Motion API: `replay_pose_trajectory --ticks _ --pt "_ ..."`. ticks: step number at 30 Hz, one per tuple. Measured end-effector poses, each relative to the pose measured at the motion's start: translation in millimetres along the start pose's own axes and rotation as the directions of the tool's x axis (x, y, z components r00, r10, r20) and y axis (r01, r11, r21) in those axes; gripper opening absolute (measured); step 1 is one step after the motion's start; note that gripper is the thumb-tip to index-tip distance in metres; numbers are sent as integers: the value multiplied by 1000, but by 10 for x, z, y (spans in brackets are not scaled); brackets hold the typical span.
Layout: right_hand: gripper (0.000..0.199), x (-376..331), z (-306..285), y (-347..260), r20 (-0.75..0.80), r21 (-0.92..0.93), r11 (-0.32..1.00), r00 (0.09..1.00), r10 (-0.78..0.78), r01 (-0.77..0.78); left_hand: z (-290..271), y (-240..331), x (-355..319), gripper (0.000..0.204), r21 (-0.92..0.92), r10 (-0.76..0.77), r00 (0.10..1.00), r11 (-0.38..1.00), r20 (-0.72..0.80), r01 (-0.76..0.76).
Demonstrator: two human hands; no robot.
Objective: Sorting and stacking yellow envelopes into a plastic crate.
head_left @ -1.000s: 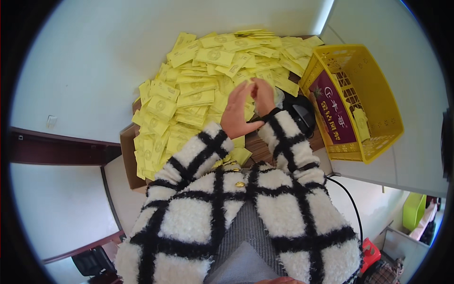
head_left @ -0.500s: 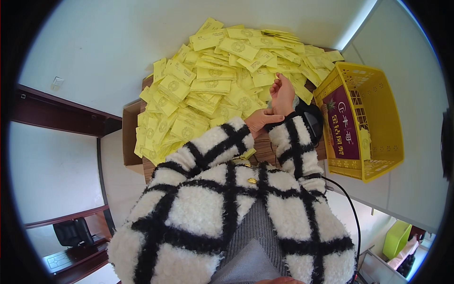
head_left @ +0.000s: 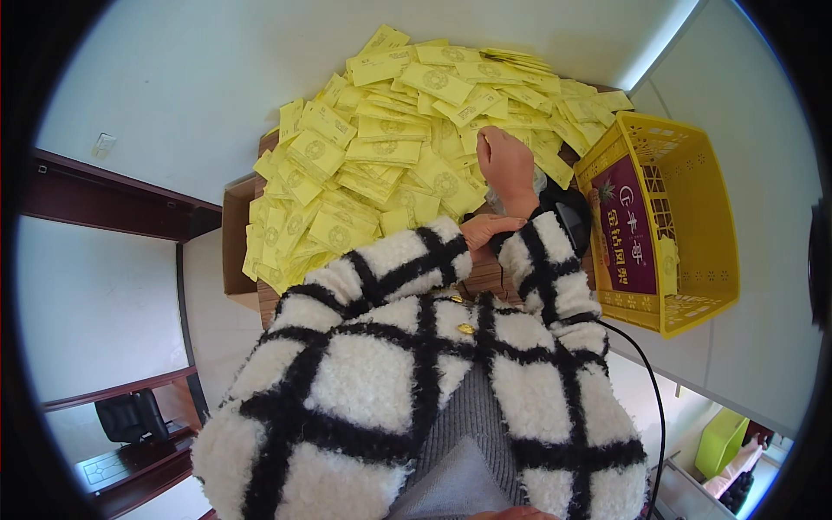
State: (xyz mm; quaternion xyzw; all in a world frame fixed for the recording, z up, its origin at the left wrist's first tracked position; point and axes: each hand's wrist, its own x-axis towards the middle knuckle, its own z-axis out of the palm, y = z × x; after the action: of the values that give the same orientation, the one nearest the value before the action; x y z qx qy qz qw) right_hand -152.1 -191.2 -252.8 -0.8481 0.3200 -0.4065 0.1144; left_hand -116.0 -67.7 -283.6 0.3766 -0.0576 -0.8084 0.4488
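Note:
A big heap of flat yellow printed packets [head_left: 381,156] covers the wooden table [head_left: 492,276] in front of me. My right hand [head_left: 510,169] is raised over the right side of the heap with its fingers curled closed; anything inside them is hidden. Close to the right wrist lies my left hand [head_left: 485,230], its thumb stretched along the cuff and its other fingers out of sight beneath it. Beside the right wrist, a black device [head_left: 570,227] shows in part, with some clear plastic [head_left: 541,184] next to it.
A yellow plastic crate [head_left: 706,208] stands tilted at the right, with a packet [head_left: 668,260] at its near side. A cardboard box [head_left: 240,238] is left of the table. A black cable [head_left: 656,399] hangs at my right; walls stand behind the heap and to the right.
My right hand has turned and moved slightly left and up, its fingers now curled into a fist. The left hand has shifted a little right and down, farther under the right wrist.

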Motion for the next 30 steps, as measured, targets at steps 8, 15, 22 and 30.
replay_pose_trajectory --ticks 8,15,22,30 --pt "11 -262 232 293 384 690 211 597 704 -693 72 29 -81 38 -173 -74 997 982 18 76" --pt "17 -683 272 619 546 710 -164 389 742 -684 -328 -109 -7 36 55 -102 994 994 40 100" --pt "14 -770 350 490 267 683 256 561 784 -684 -446 -316 27 36 65 -169 984 983 -57 173" --pt "12 -745 223 554 536 819 -408 282 796 -405 -455 -327 43 37 82 -294 955 954 39 290"
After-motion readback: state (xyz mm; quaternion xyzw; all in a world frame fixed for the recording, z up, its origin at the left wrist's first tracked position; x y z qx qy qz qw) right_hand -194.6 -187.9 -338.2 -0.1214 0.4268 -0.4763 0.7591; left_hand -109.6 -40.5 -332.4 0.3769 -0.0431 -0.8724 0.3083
